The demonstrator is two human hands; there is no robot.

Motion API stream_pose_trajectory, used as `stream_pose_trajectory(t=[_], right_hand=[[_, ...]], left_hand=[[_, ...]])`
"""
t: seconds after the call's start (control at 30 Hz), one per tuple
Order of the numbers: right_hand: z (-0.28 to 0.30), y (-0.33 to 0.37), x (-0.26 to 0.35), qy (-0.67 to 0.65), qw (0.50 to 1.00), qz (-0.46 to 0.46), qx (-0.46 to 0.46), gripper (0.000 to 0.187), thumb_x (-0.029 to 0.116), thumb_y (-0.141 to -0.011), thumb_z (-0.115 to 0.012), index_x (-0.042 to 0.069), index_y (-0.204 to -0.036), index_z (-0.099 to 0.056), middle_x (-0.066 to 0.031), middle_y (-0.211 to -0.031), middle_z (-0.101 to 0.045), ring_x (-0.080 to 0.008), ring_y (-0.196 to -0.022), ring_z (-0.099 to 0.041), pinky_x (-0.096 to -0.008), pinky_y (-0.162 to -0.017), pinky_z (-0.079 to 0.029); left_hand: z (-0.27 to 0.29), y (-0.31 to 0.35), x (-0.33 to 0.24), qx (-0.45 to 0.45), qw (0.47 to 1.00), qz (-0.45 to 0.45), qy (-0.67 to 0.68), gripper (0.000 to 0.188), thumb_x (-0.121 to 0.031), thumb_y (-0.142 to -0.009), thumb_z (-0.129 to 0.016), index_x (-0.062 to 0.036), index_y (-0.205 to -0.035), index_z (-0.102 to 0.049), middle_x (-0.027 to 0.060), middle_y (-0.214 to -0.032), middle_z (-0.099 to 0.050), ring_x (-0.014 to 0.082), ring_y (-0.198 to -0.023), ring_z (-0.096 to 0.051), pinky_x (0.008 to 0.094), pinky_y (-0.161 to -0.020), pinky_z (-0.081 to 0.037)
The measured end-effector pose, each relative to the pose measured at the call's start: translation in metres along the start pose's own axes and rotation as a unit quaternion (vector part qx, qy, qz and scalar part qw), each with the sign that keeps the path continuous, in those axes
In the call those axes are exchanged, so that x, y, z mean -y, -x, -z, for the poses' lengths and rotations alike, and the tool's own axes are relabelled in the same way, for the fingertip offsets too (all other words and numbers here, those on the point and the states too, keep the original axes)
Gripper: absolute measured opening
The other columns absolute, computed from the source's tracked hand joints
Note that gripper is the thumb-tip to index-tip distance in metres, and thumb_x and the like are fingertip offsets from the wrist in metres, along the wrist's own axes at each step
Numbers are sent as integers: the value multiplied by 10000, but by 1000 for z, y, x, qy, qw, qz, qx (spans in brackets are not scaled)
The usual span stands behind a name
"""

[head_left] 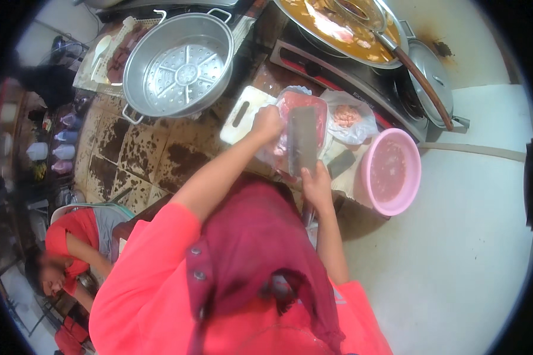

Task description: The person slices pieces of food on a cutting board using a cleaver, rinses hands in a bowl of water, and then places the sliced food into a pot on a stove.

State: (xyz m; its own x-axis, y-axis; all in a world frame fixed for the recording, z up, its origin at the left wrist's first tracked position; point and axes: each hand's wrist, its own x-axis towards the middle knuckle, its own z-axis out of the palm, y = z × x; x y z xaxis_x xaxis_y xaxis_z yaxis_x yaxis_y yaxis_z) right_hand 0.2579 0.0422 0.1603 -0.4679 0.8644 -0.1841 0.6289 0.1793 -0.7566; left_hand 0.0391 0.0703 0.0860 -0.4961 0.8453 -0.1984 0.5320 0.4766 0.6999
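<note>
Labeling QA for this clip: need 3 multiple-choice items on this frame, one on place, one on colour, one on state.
1. Where is the pink basin relative to the cutting board?
A. To the person's right
B. To the person's left
C. On top of it

2. What colour is the apron?
A. Blue
B. Dark red
C. White

3. What is the right hand doing?
A. Hanging free
B. Resting in the basin
C. Gripping the cleaver

Answers: 1 A, the basin sits past the meat on the right; 2 B, maroon cloth over an orange shirt; 3 C, fingers wrap the handle while the left hand steadies the raw meat.
</note>
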Motion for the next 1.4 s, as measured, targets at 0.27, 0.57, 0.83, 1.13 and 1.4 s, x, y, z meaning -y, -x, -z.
stream_pose_trajectory(t=[0.27, 0.57, 0.83, 1.13, 1.4], right_hand=[[-9, -10, 23, 55, 994, -61, 69, 267, 132, -884, -565, -65, -1048, -489, -347, -958, -615, -501, -961, -591, -520, -822, -459], [-36, -69, 37, 98, 992, -73, 35, 265, 122, -881, -529, -98, -1015, -465, -412, -878, -583, -543, -896, -581, -568, -805, -450], [-17, -2, 11, 88, 988, -60, 113, 304, 146, -883, -535, -91, -1070, -492, -356, -907, -609, -514, -884, -593, -522, -770, -475], [-17, -34, 14, 98, 988, -38, 112, 278, 117, -879, -541, -65, -1080, -480, -364, -929, -601, -537, -906, -567, -552, -794, -451], [73, 3, -37, -51, 998, -18, -42, 186, 77, -904, -572, -13, -1062, -532, -104, -913, -642, -196, -841, -589, -340, -787, -484]], left_hand=[[7, -18, 52, 108, 964, 67, 234, 196, -184, -766, -663, 9, -731, -664, 74, -664, -634, 142, -576, -588, 305, -514, -468], [12, -11, 45, 179, 870, 139, 438, 122, -144, -907, -625, -23, -890, -615, -17, -682, -536, 56, -536, -444, 213, -455, -343], [21, 9, 47, 169, 799, 173, 550, 129, -136, -949, -591, -22, -986, -543, -11, -748, -501, 59, -555, -412, 206, -468, -339], [36, 23, 38, 156, 785, 123, 587, 112, -156, -941, -596, -53, -979, -570, -16, -745, -517, 60, -593, -438, 208, -515, -361], [-15, 88, 15, 103, 948, 67, 294, 179, -180, -844, -665, -33, -946, -656, 50, -798, -618, 160, -721, -570, 313, -677, -470]])
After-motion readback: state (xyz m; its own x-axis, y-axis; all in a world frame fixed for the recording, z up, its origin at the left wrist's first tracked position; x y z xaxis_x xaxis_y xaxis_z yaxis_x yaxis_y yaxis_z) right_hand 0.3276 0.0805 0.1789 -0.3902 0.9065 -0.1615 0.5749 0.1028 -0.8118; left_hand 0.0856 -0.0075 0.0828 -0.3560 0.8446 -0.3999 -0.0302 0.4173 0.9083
